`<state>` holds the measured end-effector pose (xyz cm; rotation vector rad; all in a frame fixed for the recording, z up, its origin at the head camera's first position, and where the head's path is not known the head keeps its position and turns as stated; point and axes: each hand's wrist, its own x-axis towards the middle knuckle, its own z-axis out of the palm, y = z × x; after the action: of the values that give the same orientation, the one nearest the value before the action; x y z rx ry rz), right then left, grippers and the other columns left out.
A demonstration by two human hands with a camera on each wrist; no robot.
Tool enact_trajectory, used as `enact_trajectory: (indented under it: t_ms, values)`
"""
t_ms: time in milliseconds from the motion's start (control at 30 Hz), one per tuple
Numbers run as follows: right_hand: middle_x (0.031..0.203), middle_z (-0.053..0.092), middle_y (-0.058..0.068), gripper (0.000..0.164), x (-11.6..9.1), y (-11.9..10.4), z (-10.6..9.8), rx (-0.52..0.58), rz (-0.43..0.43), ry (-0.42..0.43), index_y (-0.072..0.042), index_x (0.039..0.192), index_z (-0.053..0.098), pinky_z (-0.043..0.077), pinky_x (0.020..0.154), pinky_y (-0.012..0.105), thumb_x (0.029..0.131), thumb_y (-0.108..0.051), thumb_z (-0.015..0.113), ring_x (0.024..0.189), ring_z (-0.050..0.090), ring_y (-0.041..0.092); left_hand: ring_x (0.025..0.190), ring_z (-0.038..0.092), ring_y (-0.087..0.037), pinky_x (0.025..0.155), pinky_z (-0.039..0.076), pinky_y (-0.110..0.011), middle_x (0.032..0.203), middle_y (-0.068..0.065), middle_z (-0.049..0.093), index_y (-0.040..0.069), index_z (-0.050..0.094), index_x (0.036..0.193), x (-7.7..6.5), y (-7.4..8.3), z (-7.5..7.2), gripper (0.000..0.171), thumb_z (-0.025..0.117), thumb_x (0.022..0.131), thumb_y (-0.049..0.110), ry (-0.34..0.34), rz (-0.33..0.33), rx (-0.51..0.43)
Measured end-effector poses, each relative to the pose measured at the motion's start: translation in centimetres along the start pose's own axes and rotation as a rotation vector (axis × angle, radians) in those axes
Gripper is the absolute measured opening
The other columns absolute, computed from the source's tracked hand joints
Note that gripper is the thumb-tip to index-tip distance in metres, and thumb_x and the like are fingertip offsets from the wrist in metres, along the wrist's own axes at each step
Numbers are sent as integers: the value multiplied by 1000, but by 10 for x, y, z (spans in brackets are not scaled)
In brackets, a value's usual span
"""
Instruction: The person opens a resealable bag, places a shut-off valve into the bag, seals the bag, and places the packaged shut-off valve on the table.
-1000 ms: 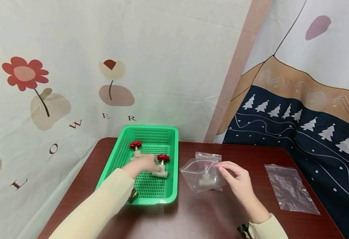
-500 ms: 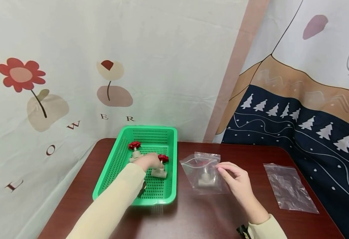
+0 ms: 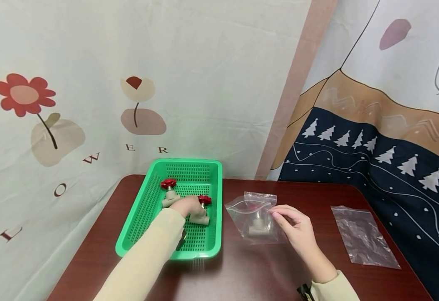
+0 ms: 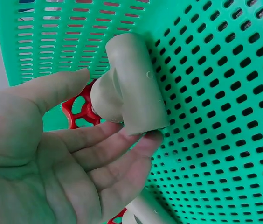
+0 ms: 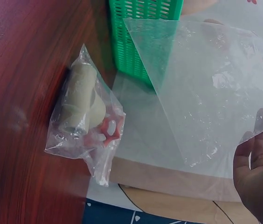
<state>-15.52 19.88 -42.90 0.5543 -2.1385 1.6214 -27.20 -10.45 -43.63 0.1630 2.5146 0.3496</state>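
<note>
My left hand (image 3: pixel 190 205) is inside the green basket (image 3: pixel 219 225), at a beige pipe valve (image 3: pixel 200 218) with a red handwheel. In the left wrist view, the thumb lies beside the valve's neck, and the loosely extended fingers (image 4: pixel 117 168) touch the valve body (image 4: pixel 138 86) near one end. My right hand (image 3: pixel 297 228) pinches the edge of a clear zip bag (image 5: pixel 206 98), whose mouth gapes. Behind that bag, another valve (image 5: pixel 78 102) lies on the table sealed in its own clear bag (image 5: pixel 102 170). A further valve (image 3: pixel 169 196) sits in the basket, left of my hand.
A flat clear zip bag (image 3: pixel 366 238) lies at the right side of the dark red-brown table (image 3: pixel 249 280). A printed cloth (image 3: pixel 219 92) hangs behind the table's far edge, and the basket stands close to it.
My left hand has moved slightly right and down over the nearer valve. The held bag hangs lower and straighter, with the right hand nearly still. The head view has shifted slightly.
</note>
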Motion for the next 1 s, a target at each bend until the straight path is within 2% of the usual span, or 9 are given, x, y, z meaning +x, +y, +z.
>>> enact_trajectory:
  t_ms: [167,267,400,500,600,700,800,833,1000]
  values:
    - [93,69,7,19,1,2,2,5,-41,5,10,94,67,51,78,14,79,20,61,91,62,4,92,52,-22,78,42,-32,118,-15,57,1,61,110,1,-3,3,32,59,93,28,35,15,-83]
    - [93,69,9,20,1,2,2,9,-52,7,9,93,68,51,78,14,78,20,61,91,62,4,96,52,-23,79,42,-31,124,-17,55,1,60,112,3,-6,6,31,60,93,25,49,23,-128]
    - [94,69,8,20,0,2,2,6,-42,3,3,95,70,51,80,16,80,15,63,92,62,5,92,53,-22,79,43,-32,114,-14,58,3,62,102,3,-8,7,24,59,93,25,54,28,-144]
    - [95,69,1,18,-1,2,2,3,-23,1,1,96,70,51,80,17,82,11,65,93,62,6,95,55,-24,85,46,-36,115,-15,58,1,63,105,3,-8,6,30,58,94,28,52,38,-130]
    - [95,69,0,16,-1,1,2,9,-11,-1,2,96,70,51,81,17,82,8,65,93,62,7,110,53,-28,96,43,-42,131,-21,50,-1,61,113,1,-12,7,36,58,94,29,49,50,-161]
    - [95,69,6,17,0,2,2,6,-23,-4,2,96,70,52,80,16,82,9,65,93,62,7,96,52,-23,88,42,-37,104,-14,58,4,63,84,0,-19,7,30,59,92,32,27,45,-225]
    - [95,69,11,18,0,3,2,8,-37,-1,4,96,69,51,79,15,81,12,64,93,62,5,73,38,-17,72,33,-32,72,-3,44,12,51,64,2,-26,6,38,61,90,37,7,20,-276]
    - [94,68,13,19,0,3,2,5,-39,0,3,96,69,51,79,15,81,13,64,93,62,5,68,32,-16,69,30,-31,67,0,35,13,50,62,3,-27,6,40,62,89,39,-4,3,-294]
    - [94,69,10,18,0,2,3,13,-33,-2,5,96,69,51,80,15,81,12,64,93,62,6,79,41,-19,74,37,-30,80,-3,54,7,69,82,4,-31,4,32,66,87,38,-59,-56,-406]
